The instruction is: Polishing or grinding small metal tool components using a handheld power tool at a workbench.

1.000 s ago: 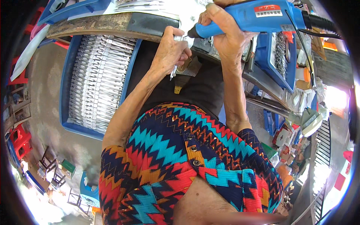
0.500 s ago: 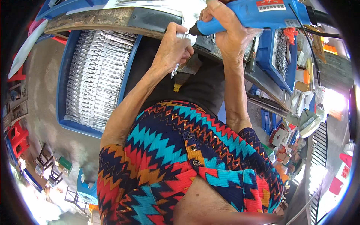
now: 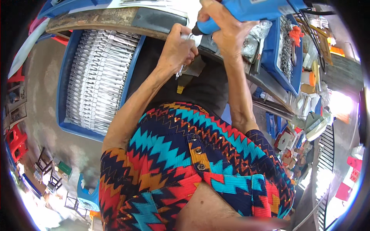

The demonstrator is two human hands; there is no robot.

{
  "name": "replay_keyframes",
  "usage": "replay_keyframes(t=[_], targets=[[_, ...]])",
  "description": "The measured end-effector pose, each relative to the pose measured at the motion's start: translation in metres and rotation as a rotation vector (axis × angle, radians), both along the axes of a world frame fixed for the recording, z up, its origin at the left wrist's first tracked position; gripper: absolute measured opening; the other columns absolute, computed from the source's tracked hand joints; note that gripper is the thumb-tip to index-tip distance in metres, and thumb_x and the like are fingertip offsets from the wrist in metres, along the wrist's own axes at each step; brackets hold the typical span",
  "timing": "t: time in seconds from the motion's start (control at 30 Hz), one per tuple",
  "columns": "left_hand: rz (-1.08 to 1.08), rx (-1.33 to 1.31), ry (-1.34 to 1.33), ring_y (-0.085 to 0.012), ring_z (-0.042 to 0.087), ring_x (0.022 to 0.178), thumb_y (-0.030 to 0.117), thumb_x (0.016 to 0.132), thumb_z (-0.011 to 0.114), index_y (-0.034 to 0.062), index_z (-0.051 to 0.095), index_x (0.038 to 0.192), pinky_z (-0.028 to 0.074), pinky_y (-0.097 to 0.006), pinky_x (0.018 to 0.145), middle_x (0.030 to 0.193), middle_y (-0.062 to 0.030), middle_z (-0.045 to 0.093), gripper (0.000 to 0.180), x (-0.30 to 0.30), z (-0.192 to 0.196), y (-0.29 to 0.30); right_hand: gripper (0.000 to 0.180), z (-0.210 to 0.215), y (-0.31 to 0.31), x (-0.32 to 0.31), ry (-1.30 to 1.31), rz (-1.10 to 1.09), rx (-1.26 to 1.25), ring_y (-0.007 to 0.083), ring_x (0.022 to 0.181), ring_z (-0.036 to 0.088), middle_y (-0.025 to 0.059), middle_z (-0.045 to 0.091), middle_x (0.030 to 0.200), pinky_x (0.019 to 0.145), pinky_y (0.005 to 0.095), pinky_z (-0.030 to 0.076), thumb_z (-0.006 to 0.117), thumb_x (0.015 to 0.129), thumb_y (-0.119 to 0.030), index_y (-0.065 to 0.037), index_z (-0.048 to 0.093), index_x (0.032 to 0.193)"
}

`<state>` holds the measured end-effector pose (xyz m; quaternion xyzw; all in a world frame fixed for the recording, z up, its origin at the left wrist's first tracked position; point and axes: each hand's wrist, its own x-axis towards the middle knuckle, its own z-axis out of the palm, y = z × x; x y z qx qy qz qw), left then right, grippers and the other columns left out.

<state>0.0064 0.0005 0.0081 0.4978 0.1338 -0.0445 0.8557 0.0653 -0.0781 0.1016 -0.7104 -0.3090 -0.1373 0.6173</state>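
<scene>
- Cluttered workshop ground shows all around, with a worn workbench (image 3: 100,19) running across the top of the view as the landmark for everything else.
- On the near edge of the workbench, the left hand (image 3: 178,52) is curled with its fingers pressed together, pinching a small metal piece (image 3: 180,71) that pokes down below the knuckles.
- Just right of that hand, over the same bench edge, the right hand (image 3: 223,29) is wrapped tight around a blue power tool (image 3: 246,9), fingers closed on its body.
- The tool's dark tip (image 3: 196,31) points left and down, meeting the top of the left hand; whether it touches the metal piece cannot be told.
- A black cord (image 3: 320,13) leaves the tool's rear end, toward the right end of the workbench.
- Below the workbench on the left sits 1 large blue tray (image 3: 63,77), packed with rows of flat silver metal parts (image 3: 96,77).
- At the right end of the workbench sits another blue tray (image 3: 275,50) holding small grey parts, with a clear plastic bag (image 3: 256,34) just beside it.
- Under the bench edge, a dark apron or cloth (image 3: 204,88) covers the lap, and a bright zigzag-patterned garment (image 3: 185,161) fills the lower middle.
- Far below the workbench on the left, small stools (image 3: 15,138) stand on the ground.
</scene>
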Motion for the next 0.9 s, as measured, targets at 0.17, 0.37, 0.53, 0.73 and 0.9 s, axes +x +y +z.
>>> replay_keyframes(t=[0.17, 0.37, 0.53, 0.73, 0.9], targets=[[-0.011, 0.021, 0.032, -0.0101, 0.042, 0.043, 0.000, 0.077, 0.046, 0.0037, 0.036, 0.100, 0.033, -0.023, 0.035, 0.062, -0.0105, 0.052, 0.026, -0.001, -0.007, -0.001, 0.016, 0.007, 0.001, -0.010, 0.308, -0.017, 0.020, 0.0117, 0.051, 0.055, 0.0049, 0.057, 0.062, 0.046, 0.0232, 0.042, 0.067, 0.068, -0.005, -0.001, 0.054, 0.076], [-0.006, -0.020, 0.008, -0.0087, 0.042, 0.043, 0.000, 0.077, 0.047, 0.0034, 0.037, 0.101, 0.032, -0.022, 0.035, 0.061, -0.0093, 0.052, 0.027, -0.002, -0.009, -0.001, 0.022, 0.006, -0.009, -0.006, 0.246, 0.049, 0.112, 0.0127, 0.054, 0.056, 0.0052, 0.056, 0.065, 0.049, 0.0238, 0.045, 0.069, 0.068, -0.006, -0.001, 0.054, 0.083], [-0.036, 0.013, 0.047, -0.0058, 0.034, 0.045, 0.001, 0.084, 0.047, 0.0074, 0.033, 0.104, 0.023, -0.019, 0.037, 0.065, -0.0101, 0.051, 0.026, -0.002, -0.002, -0.001, 0.024, 0.004, -0.012, -0.009, 0.221, 0.049, 0.185, 0.0134, 0.055, 0.057, 0.0057, 0.056, 0.067, 0.049, 0.0246, 0.046, 0.069, 0.068, -0.007, -0.001, 0.053, 0.085], [-0.039, 0.018, 0.042, -0.0059, 0.035, 0.045, 0.001, 0.084, 0.048, 0.0072, 0.033, 0.105, 0.024, -0.019, 0.037, 0.065, -0.0103, 0.051, 0.027, -0.003, -0.001, -0.001, 0.021, 0.000, -0.017, -0.006, 0.246, 0.065, 0.156, 0.0128, 0.054, 0.056, 0.0056, 0.056, 0.064, 0.049, 0.0240, 0.045, 0.068, 0.069, -0.006, -0.001, 0.053, 0.083], [-0.038, 0.012, 0.036, -0.0061, 0.035, 0.046, 0.001, 0.084, 0.048, 0.0067, 0.033, 0.106, 0.024, -0.019, 0.037, 0.065, -0.0105, 0.052, 0.027, -0.003, -0.005, -0.001, 0.018, 0.002, -0.015, -0.006, 0.242, 0.061, 0.158, 0.0127, 0.052, 0.055, 0.0054, 0.055, 0.061, 0.048, 0.0234, 0.043, 0.066, 0.069, -0.006, 0.000, 0.054, 0.080]])
